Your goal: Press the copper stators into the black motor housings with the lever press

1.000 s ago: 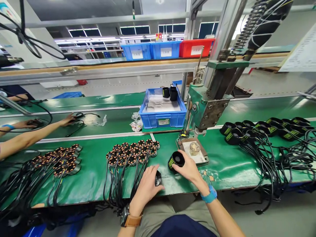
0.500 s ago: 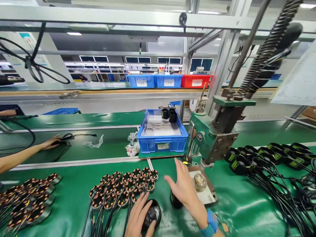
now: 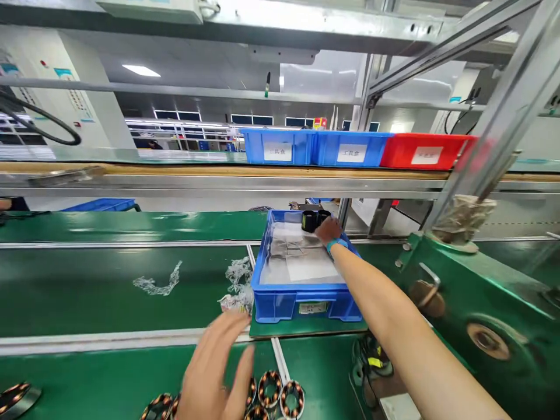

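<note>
Over the blue bin [image 3: 286, 307], the right hand [image 3: 329, 230], grip indiscernible, might topple black housings [image 3: 308, 221] by brushing them; the left hand [image 3: 213, 373] hovers open.

So the two blue bins [image 3: 301, 140] up on the shelf both had white labels [image 3: 277, 151] reading 工具盒. Couldn't make out the red bin's label [image 3: 427, 155], or the tag [image 3: 312, 307] on the blue crate [image 3: 280, 305], way too blurry.

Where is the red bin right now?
In the head view, the red bin sits on the upper shelf, right of the two blue bins, beside the slanted metal post.
</note>
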The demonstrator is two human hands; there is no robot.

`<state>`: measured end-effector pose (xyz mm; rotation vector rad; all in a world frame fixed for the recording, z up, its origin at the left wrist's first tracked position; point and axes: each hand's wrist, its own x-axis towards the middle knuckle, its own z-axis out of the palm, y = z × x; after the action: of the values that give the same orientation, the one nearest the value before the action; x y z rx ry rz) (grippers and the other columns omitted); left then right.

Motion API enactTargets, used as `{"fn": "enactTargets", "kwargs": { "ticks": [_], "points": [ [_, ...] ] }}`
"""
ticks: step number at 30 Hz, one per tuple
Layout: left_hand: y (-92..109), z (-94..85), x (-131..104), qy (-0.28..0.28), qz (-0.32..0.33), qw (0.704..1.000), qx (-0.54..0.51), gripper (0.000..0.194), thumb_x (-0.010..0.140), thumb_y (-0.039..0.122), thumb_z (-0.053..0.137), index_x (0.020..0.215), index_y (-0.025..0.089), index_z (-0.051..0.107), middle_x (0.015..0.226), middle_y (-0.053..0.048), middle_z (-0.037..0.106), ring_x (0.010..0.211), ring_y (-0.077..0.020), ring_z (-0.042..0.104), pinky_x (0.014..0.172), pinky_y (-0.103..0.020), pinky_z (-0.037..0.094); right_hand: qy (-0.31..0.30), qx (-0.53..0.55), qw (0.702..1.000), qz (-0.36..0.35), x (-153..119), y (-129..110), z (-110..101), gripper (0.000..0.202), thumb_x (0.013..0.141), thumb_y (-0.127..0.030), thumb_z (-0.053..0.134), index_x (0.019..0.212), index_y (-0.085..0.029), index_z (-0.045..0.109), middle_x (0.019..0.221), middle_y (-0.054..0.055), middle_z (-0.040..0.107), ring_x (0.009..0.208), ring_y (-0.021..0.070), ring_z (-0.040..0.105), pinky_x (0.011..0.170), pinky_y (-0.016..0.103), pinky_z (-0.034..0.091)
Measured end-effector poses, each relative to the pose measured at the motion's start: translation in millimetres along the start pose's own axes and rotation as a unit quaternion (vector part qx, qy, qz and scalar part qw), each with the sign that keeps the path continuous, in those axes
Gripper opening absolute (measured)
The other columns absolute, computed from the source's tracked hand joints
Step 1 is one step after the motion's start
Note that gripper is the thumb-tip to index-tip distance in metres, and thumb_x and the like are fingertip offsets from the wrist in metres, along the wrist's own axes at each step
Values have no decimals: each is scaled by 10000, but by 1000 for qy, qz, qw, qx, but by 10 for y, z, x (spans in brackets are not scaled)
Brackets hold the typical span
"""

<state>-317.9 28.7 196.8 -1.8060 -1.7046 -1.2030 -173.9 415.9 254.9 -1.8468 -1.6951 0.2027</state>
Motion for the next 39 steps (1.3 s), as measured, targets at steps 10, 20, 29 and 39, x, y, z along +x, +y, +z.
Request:
{"fn": "enactTargets", "kwargs": {
  "ticks": [10, 20, 29, 39],
  "points": [
    [-1, 2855, 2955, -278, -20, 956, 94, 484, 892, 117, 601, 1373, 100, 553, 1574, -243, 464, 1502, -347, 413, 1193, -484, 414, 89, 33, 995, 23, 234, 286, 634, 286, 1018, -246, 587, 1270, -114, 627, 1513, 135, 475, 1489, 298, 356, 1244, 521, 300],
    [-197, 2810, 2918, -263, -146, 947, 115, 263, 967, 166, 551, 1216, 151, 634, 1330, -197, 619, 1146, -284, 686, 943, -350, 523, 122, 116, 985, 27, 222, 130, 310, 178, 959, -227, 587, 1091, -114, 625, 1306, 214, 542, 1270, 339, 522, 1092, 469, 430],
    [219, 391, 1750, -187, -132, 962, 147, 48, 940, 229, 615, 911, 195, 596, 1185, -124, 645, 1056, -275, 681, 898, -354, 538, 160, 208, 962, -74, -778, -186, -702, 187, 1020, -266, 528, 1134, -137, 600, 1498, 193, 393, 1438, 261, 407, 1199, 383, 371],
    [800, 10, 282, -259, -100, 961, 13, 185, 909, 110, 592, 802, 233, 505, 1250, -134, 644, 1310, -284, 597, 1024, -391, 524, 133, 208, 956, -159, -3003, 1104, -1418, 316, 1022, -451, 548, 905, -191, 684, 1412, 157, 523, 1336, 265, 547, 1076, 369, 495]
  ]
}}
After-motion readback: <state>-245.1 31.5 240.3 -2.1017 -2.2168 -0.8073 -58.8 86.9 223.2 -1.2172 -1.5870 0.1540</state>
